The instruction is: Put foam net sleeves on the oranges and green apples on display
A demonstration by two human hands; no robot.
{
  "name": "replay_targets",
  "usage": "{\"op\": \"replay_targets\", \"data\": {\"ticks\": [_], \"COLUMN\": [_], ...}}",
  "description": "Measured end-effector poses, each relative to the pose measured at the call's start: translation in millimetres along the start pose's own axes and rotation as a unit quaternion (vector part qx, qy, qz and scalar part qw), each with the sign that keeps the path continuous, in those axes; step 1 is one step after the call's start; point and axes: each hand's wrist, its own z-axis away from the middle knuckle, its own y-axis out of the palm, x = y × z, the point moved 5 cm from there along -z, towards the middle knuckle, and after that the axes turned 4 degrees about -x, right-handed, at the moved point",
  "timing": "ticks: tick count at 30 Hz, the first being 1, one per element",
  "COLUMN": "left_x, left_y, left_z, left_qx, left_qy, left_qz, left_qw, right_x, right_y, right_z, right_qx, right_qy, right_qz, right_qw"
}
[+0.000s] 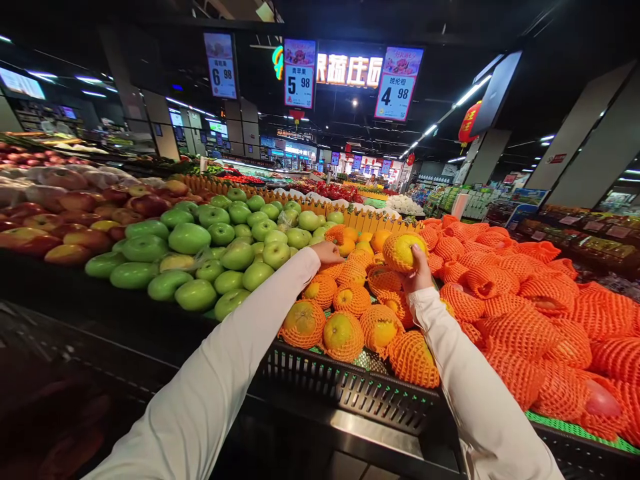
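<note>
My right hand (419,272) is wrapped round an orange (401,251), thumb on its right side, and lifts it over the other fruit. A yellow-orange net covering seems to lie over its skin. At the back left of the orange pile, my left hand (327,253) has its fingers curled together. Orange foam netting (334,233) shows right beside those fingers, but their tips are hidden. Below both hands lie several oranges (343,331) in orange foam nets, packed in a black slotted crate (345,387).
Green apples (195,238) are heaped left of the oranges, with red apples (80,217) farther left. Netted fruit (520,320) fills the right side. An orange picket-style divider (367,219) runs behind. Price signs (399,83) hang overhead. The black stand's front edge is nearest me.
</note>
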Motion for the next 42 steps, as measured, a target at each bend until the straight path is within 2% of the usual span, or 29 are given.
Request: {"op": "replay_targets", "data": {"ticks": [9,14,18,21,27,31,35,37,40,42], "left_x": [-11.0,-29.4,-46.0,-46.3,-23.0,-41.0,-60.0,-60.8,-54.2,-53.1], "left_y": [-9.0,-20.6,-23.8,-19.7,-7.1,6.1,26.5,29.4,26.1,25.2], "left_z": [7.4,21.6,31.5,31.1,23.8,29.7,40.3,41.5,39.7,39.6], "left_qx": [0.011,0.009,0.036,0.051,0.118,0.113,0.174,0.160,0.116,0.114], "left_qy": [0.020,0.074,0.106,0.113,0.050,0.140,0.193,0.183,0.134,0.132], "left_qz": [-0.038,-0.140,-0.199,-0.259,-0.298,-0.328,-0.271,-0.290,-0.356,-0.374], "left_qw": [0.999,0.987,0.974,0.958,0.946,0.927,0.927,0.926,0.917,0.911], "right_x": [-0.3,0.0,2.1,2.8,2.0,1.4,0.2,-0.7,-2.1,-2.5], "right_y": [1.9,2.1,6.2,8.8,7.9,6.5,6.2,6.7,6.7,6.4], "right_z": [0.9,4.0,8.0,9.4,8.2,7.7,7.0,6.1,4.6,4.2], "right_qx": [0.006,-0.010,-0.014,-0.020,-0.021,-0.027,-0.027,-0.017,-0.009,-0.010], "right_qy": [0.007,0.037,0.060,0.076,0.079,0.076,0.074,0.070,0.067,0.071], "right_qz": [0.001,-0.051,-0.087,-0.108,-0.114,-0.109,-0.104,-0.099,-0.090,-0.093], "right_qw": [1.000,0.998,0.994,0.991,0.990,0.991,0.991,0.992,0.994,0.993]}}
